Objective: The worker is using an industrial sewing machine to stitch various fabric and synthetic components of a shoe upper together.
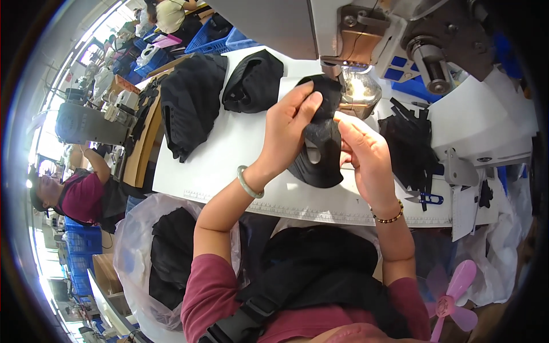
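My left hand (pixel 289 128) pinches the upper part of a curved black fabric piece (pixel 321 171) between thumb and fingers. On the piece's right edge, my right hand (pixel 367 151) closes with thumb and forefinger together. The piece hangs over the white table (pixel 240 154), with an opening in its middle and a ribbed, rounded lower end. Just beyond it are the lit working parts of a sewing machine (pixel 359 91). Two bundles of similar black pieces, a larger one (pixel 191 103) and a smaller one (pixel 254 80), lie to the left.
Black strips (pixel 407 140) are heaped right of my hands, near blue-handled thread snips (pixel 432 198). A ruler strip (pixel 274 214) follows the table's front edge. Below left, a clear plastic bag (pixel 132 251) holds black fabric. A pink fan (pixel 446 306) stands lower right; a co-worker (pixel 83 191) sits left.
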Motion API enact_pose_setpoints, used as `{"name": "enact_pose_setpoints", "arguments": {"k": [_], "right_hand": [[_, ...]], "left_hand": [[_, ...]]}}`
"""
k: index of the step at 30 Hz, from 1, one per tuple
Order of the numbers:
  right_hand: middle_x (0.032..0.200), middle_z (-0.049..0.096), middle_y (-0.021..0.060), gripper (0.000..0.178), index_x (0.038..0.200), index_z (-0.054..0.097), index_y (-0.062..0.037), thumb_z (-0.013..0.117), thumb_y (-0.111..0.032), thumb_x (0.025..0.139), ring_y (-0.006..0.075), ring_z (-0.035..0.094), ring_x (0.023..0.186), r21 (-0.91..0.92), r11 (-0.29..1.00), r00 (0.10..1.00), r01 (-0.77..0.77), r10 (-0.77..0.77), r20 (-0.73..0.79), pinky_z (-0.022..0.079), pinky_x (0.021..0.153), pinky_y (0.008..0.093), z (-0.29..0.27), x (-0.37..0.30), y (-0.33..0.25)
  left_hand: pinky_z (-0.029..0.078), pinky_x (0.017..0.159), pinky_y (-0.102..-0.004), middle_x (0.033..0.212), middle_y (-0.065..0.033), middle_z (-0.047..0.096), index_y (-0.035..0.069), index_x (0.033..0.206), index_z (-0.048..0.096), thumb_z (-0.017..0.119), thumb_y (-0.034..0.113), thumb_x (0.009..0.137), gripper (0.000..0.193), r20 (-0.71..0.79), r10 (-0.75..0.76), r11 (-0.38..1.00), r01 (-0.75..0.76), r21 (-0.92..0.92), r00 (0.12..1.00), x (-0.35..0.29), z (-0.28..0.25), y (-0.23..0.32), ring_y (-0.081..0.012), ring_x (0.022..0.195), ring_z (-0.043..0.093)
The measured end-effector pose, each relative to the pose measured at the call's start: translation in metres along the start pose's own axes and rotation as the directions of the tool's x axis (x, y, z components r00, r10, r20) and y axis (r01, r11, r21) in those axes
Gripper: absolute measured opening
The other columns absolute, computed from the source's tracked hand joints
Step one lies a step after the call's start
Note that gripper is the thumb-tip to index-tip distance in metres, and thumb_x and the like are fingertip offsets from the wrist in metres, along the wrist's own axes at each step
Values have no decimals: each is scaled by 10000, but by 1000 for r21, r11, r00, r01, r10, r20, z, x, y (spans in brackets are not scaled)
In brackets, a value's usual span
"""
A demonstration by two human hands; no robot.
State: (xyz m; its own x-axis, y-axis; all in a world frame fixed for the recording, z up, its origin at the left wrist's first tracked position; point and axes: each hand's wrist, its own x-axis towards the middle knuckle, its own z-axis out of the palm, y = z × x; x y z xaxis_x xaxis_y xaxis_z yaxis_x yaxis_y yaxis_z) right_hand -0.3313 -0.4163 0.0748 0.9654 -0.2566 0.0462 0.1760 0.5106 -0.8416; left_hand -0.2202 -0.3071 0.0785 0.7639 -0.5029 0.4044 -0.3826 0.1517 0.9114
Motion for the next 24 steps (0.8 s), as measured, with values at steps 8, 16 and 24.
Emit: {"name": "enact_pose_setpoints", "arguments": {"k": [8, 16, 24], "right_hand": [[800, 592, -3, 131, 938, 579, -20, 606, -134, 880, 55, 531, 634, -81, 986, 989, 144, -140, 49, 426, 541, 189, -5, 18, 21], [645, 512, 8, 214, 737, 477, -33, 587, -130, 892, 67, 524, 563, -844, 376, 847, 382, -508, 157, 443, 503, 197, 7, 5, 7], [758, 542, -53, 201, 969, 545, -44, 598, -225, 899, 10, 512, 683, -86, 995, 998, -40, 45, 53, 406, 566, 160, 2, 5, 23]], "left_hand": [[411, 598, -172, 780, -8, 586, -59, 1076, 551, 565, 147, 916, 261, 101, -115, 982, 128, -139, 988, -13, -16, 7, -28, 702, 481], [391, 563, -171, 746, 2, 572, -59, 1050, 550, 562, 133, 916, 235, 9, 104, 959, -103, 264, 995, -18, -18, 0, -27, 673, 469], [397, 531, -186, 734, -7, 593, -42, 1090, 540, 577, 133, 907, 256, -17, 71, 992, -69, 103, 997, -19, -11, 1, -32, 623, 474]]}}
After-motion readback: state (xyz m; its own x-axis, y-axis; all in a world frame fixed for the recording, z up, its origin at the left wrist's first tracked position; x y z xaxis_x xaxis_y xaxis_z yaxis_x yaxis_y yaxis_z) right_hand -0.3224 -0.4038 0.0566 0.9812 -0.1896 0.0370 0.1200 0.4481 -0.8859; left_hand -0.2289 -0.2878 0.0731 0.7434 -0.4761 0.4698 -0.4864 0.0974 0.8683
